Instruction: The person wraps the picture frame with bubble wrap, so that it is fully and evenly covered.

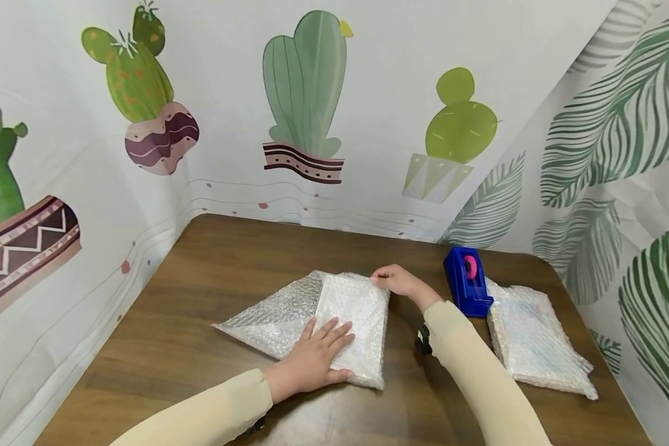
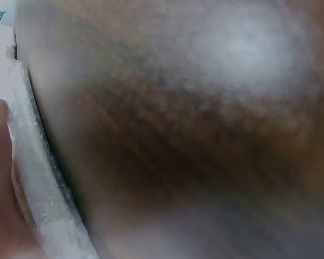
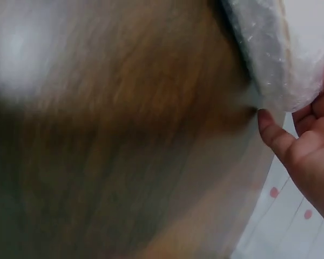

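Note:
A flat rectangular item lies partly wrapped in bubble wrap (image 1: 362,328) on the wooden table. To its left, a loose pointed flap (image 1: 279,306) of the wrap spreads over the tabletop. My left hand (image 1: 312,359) rests flat on the package, fingers spread, pressing down its lower left part. At the package's far right corner, my right hand (image 1: 398,280) pinches the bubble wrap between thumb and curled fingers. The right wrist view shows the thumb (image 3: 275,135) low beside the wrapped corner (image 3: 289,81). In the left wrist view, the wrapped edge (image 2: 48,178) runs beside the hand.
A blue tape dispenser (image 1: 465,291) with a pink roll core stands right of my right hand. Close by it lies another package in bubble wrap (image 1: 541,337). A cloth printed with cacti and leaves (image 1: 379,124) hangs behind the wooden table (image 1: 161,347).

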The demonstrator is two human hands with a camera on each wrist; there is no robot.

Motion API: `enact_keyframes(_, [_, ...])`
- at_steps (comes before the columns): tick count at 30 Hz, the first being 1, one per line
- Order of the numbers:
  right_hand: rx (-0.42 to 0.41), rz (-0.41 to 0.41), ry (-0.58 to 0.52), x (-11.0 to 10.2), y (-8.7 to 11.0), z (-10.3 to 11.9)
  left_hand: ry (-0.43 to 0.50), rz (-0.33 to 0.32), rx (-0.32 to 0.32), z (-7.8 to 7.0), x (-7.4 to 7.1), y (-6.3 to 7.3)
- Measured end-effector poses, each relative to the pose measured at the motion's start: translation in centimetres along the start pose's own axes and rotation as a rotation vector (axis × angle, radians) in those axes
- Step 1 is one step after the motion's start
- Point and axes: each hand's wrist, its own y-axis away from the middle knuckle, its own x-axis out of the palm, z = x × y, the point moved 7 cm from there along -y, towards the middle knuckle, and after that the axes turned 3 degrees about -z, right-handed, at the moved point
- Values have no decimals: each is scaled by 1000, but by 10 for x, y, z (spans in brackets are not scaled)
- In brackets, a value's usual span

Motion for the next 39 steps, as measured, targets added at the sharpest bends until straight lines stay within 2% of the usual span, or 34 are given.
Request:
enact_keyframes(5, [-38, 35, 87, 1, -3, 11, 3, 4, -9, 0, -1, 0])
enact_keyframes(14, [-73, 4, 74, 2, 2, 12, 12, 17, -23, -6, -4, 0])
enact_keyframes(20, [-108, -2, 201, 8, 1, 13, -5, 30, -15, -9, -2, 1])
enact_keyframes(27, [-102, -126, 276, 8, 6, 19, 9, 15, -22, -7, -2, 1])
enact_keyframes(30, [-141, -154, 304, 9, 11, 22, 26, 15, -24, -7, 0, 0])
enact_keyframes(32, [-154, -143, 296, 10, 13, 22, 34, 21, -28, -7, 1, 1])
enact_keyframes(36, [-120, -68, 205, 9, 18, 20, 30, 14, -32, -7, 0, 0])
enact_keyframes(39, [-123, -18, 196, 7, 23, 22, 22, -1, -33, -6, -2, -1])
